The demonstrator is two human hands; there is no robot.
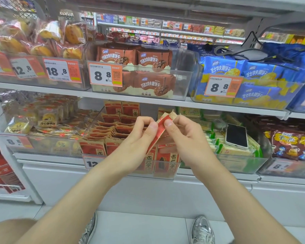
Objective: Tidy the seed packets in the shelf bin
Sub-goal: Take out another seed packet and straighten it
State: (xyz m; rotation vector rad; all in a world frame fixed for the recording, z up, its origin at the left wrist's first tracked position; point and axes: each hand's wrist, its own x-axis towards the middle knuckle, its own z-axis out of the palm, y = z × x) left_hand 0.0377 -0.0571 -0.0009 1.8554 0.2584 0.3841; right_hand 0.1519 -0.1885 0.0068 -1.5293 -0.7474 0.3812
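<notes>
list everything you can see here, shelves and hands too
held seed packet: one, red and tan, above the bin
seed packets: many, red and tan, in the clear bin
clear bin: one, transparent, lower shelf centre
phone: one, white with dark screen, on the green packs
green packs: many, green and cream, right of the bin
brown wafer packs: several, brown, upper shelf centre
blue wafer packs: several, blue and yellow, upper shelf right
price tags: several, white and orange, bin fronts
shoes: two, silver, floor below
left hand: one, bare, pinches the held seed packet
right hand: one, bare, pinches the held seed packet
</notes>
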